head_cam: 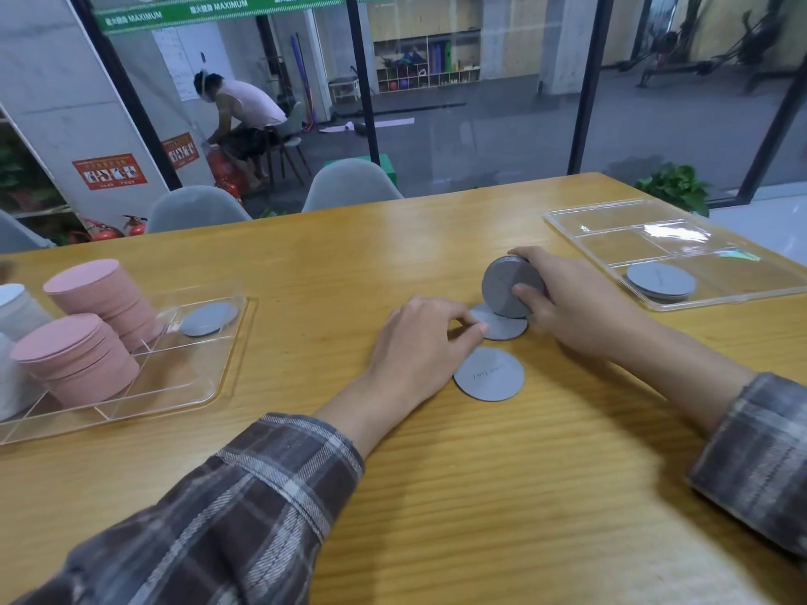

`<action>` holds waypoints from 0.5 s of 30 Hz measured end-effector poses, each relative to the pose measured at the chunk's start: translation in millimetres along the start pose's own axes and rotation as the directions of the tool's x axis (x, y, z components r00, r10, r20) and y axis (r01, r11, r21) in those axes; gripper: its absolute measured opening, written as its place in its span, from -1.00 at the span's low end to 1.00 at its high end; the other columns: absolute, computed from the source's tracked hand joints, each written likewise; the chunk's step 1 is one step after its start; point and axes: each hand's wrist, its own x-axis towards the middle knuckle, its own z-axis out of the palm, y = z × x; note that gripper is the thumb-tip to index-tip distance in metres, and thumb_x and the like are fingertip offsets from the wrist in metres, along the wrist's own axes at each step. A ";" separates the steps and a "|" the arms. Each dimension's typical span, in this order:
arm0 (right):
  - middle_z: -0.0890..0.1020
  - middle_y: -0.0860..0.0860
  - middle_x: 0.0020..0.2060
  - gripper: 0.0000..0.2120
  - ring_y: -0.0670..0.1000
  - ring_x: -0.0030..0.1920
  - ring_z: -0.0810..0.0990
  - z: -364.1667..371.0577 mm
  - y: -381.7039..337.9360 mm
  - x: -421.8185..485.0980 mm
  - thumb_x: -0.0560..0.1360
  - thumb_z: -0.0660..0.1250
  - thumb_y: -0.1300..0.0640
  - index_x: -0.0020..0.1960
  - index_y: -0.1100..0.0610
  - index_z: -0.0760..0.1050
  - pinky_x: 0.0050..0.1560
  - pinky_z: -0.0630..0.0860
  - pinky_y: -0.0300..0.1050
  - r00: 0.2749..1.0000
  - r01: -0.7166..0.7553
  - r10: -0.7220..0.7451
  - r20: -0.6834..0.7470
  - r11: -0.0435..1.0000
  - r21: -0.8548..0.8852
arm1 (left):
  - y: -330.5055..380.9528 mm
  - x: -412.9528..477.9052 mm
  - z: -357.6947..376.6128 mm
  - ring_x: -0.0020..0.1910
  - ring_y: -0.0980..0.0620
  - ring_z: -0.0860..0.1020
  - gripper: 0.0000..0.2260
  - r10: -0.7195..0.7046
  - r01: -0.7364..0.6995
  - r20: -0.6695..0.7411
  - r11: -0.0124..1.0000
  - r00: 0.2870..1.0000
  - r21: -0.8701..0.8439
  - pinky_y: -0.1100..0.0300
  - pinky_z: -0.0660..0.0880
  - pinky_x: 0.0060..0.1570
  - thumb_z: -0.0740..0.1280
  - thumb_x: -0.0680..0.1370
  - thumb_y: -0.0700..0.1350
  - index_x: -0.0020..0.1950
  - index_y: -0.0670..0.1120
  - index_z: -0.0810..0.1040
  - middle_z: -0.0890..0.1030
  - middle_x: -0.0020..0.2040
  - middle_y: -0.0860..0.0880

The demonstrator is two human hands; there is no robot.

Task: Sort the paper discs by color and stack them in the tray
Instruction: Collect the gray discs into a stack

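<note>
My right hand [563,299] grips a stack of grey discs [502,286] tipped up on edge at the table's middle. Under that stack a single grey disc [502,327] lies flat, and my left hand [419,342] pinches its left edge with thumb and forefinger. Another loose grey disc [489,374] lies flat just nearer to me. The clear tray on the left [209,386] holds two tall pink stacks [74,355], white stacks [17,307] and one grey disc [208,318]. The clear tray on the right [742,294] holds a low grey stack [660,279].
The wooden table [480,495] runs to a glass wall at the back. Two grey chairs [349,185] stand behind the far edge. A green plant [674,185] sits beyond the right tray. A person sits on a chair behind the glass.
</note>
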 end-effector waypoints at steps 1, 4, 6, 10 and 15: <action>0.59 0.08 0.23 -0.60 0.11 0.15 0.51 -0.2 0.2 0.4 0.64 0.26 0.11 0.46 0.07 0.33 -0.01 0.29 -0.14 1.000 -0.005 0.005 0.003 1.000 0.008 | 0.9 0.1 0.2 0.04 0.04 0.54 -0.78 -0.006 0.006 -0.004 1.000 1.000 0.014 0.04 0.50 -0.03 0.39 0.58 0.20 -0.06 0.10 0.70 0.69 -0.07 0.12; 0.60 0.05 0.15 -0.63 0.03 0.01 0.49 -1.2 0.4 0.2 0.64 0.27 0.10 0.43 0.04 0.36 -0.05 0.32 -0.13 0.999 -0.037 0.036 0.011 0.997 0.071 | 2.5 0.1 0.0 -0.02 0.05 0.50 -0.73 -0.026 0.027 -0.041 0.999 0.999 0.018 0.08 0.38 -0.14 0.44 0.53 0.23 -0.16 0.06 0.63 0.64 -0.15 0.09; 0.60 0.03 0.14 -0.61 0.03 0.00 0.52 -0.9 0.9 0.2 0.63 0.28 0.08 0.45 0.01 0.37 -0.05 0.35 -0.12 0.999 -0.050 0.050 -0.003 0.992 0.114 | 0.8 0.6 -0.7 -0.05 0.08 0.52 -0.73 -0.046 0.045 -0.042 0.999 0.998 -0.005 0.09 0.40 -0.15 0.49 0.49 0.23 -0.19 0.06 0.61 0.64 -0.16 0.11; 0.59 -0.01 0.18 -0.60 0.07 0.02 0.59 0.1 1.3 1.1 0.63 0.28 0.07 0.46 -0.03 0.38 0.02 0.49 -0.04 0.996 -0.068 0.077 -0.044 0.983 0.173 | -3.8 3.8 -2.3 0.00 0.14 0.61 -0.78 -0.060 0.058 -0.006 0.983 0.998 -0.176 0.17 0.52 -0.04 0.60 0.44 0.07 -0.08 0.05 0.62 0.67 -0.07 0.12; 0.58 -0.03 0.19 -0.56 0.02 -0.03 0.61 2.5 1.8 1.1 0.63 0.28 0.06 0.50 -0.06 0.34 0.01 0.52 -0.05 0.992 -0.100 0.112 -0.054 0.975 0.198 | -4.8 3.4 -8.6 -0.06 0.15 0.63 -0.75 -0.063 0.037 -0.051 0.911 0.997 -0.410 0.34 0.56 -0.14 0.57 0.45 -0.27 0.04 -0.01 0.66 0.66 0.04 0.15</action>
